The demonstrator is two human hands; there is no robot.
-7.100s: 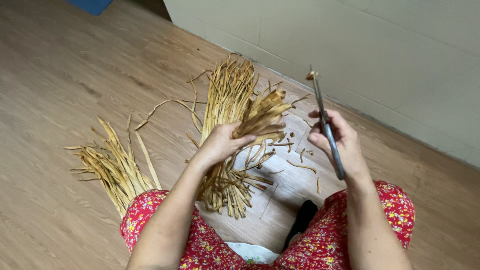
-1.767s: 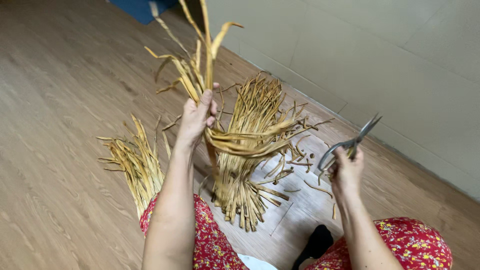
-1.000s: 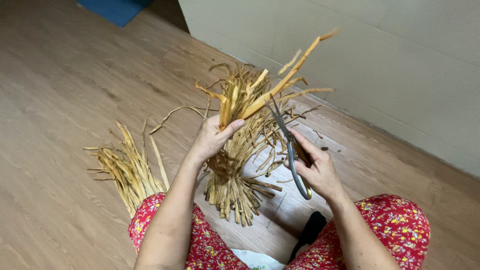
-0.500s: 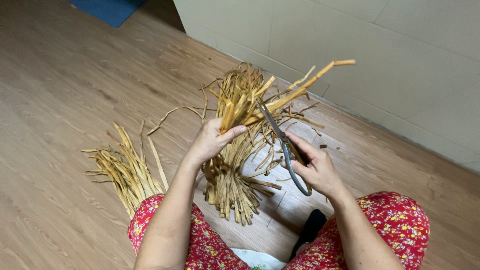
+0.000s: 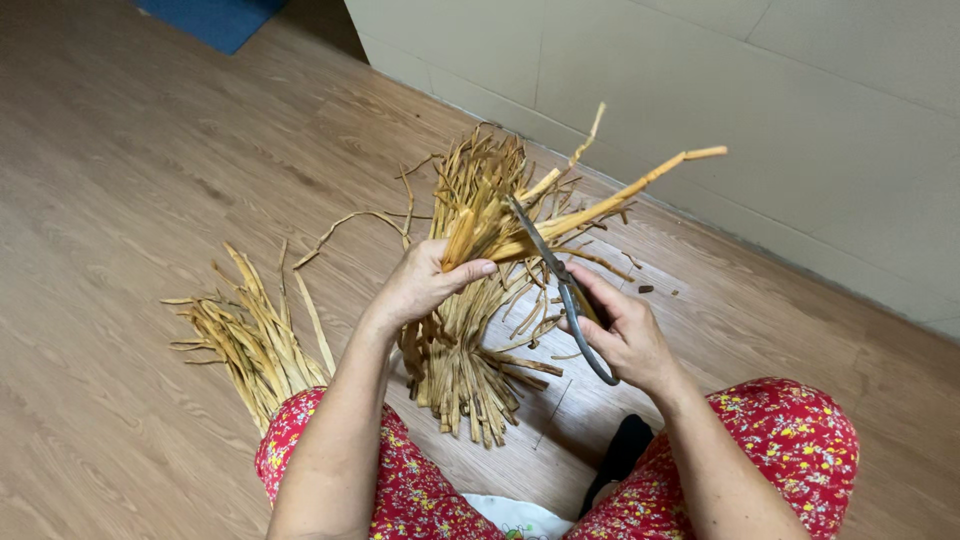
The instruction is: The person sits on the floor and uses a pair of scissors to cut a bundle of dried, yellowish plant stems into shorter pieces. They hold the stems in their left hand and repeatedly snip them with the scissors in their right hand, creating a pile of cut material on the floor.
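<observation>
Nearest, red floral-print trousers (image 5: pixel 790 440) cover both knees on the wooden plank floor (image 5: pixel 120 180). Her left hand (image 5: pixel 425 285) is closed round a few dry yellow-brown leaf strips (image 5: pixel 590 205), now tilted lower than a moment ago. Her right hand (image 5: pixel 625 330) grips grey metal scissors (image 5: pixel 560 280), blades shut against those strips. Beyond, the big pile of strips (image 5: pixel 470 340) lies mid-floor; a smaller bundle (image 5: pixel 250 335) lies toward the floor's left edge.

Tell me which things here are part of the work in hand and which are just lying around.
In use:
left hand, gripping a few dried strips
right hand, holding scissors against those strips

Lying about:
big strip pile on the floor
smaller pile by the left knee
blue mat
small scraps near the wall
</observation>
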